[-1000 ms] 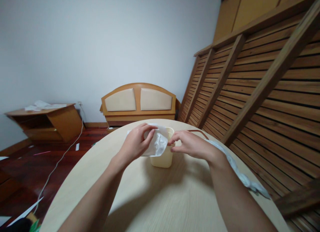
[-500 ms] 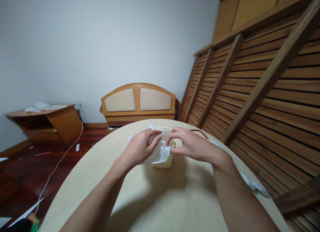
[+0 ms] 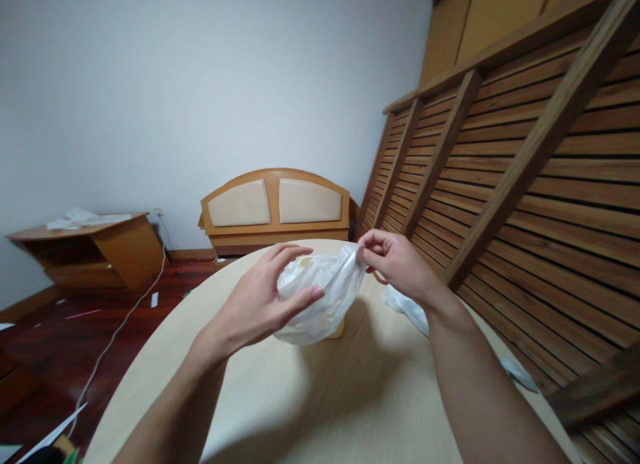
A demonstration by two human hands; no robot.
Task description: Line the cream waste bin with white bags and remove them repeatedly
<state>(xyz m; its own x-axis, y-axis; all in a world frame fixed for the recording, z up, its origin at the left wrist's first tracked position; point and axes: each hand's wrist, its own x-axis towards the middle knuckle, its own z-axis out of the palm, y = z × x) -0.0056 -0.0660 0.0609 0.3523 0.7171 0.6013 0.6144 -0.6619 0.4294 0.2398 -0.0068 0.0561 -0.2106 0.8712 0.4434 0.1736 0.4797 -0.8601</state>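
Head view: my right hand (image 3: 393, 263) pinches plastic bag (image 3: 320, 311) taut by its edge, around yellowish container (image 3: 338, 330); my left hand (image 3: 250, 304) cups loosely open, perhaps steadying.

i see bare tabletop (image 3: 280, 404) on the near side and along the left, giving a hand room to pass low there. between my left hand (image 3: 260, 297) and right hand (image 3: 390, 257), the white bag (image 3: 325, 297) blocks the way over the yellow container (image 3: 339, 330). crumpled white plastic (image 3: 407, 309) obstructs the right, and the slatted panel (image 3: 500, 177) walls off that side beyond the table's edge.
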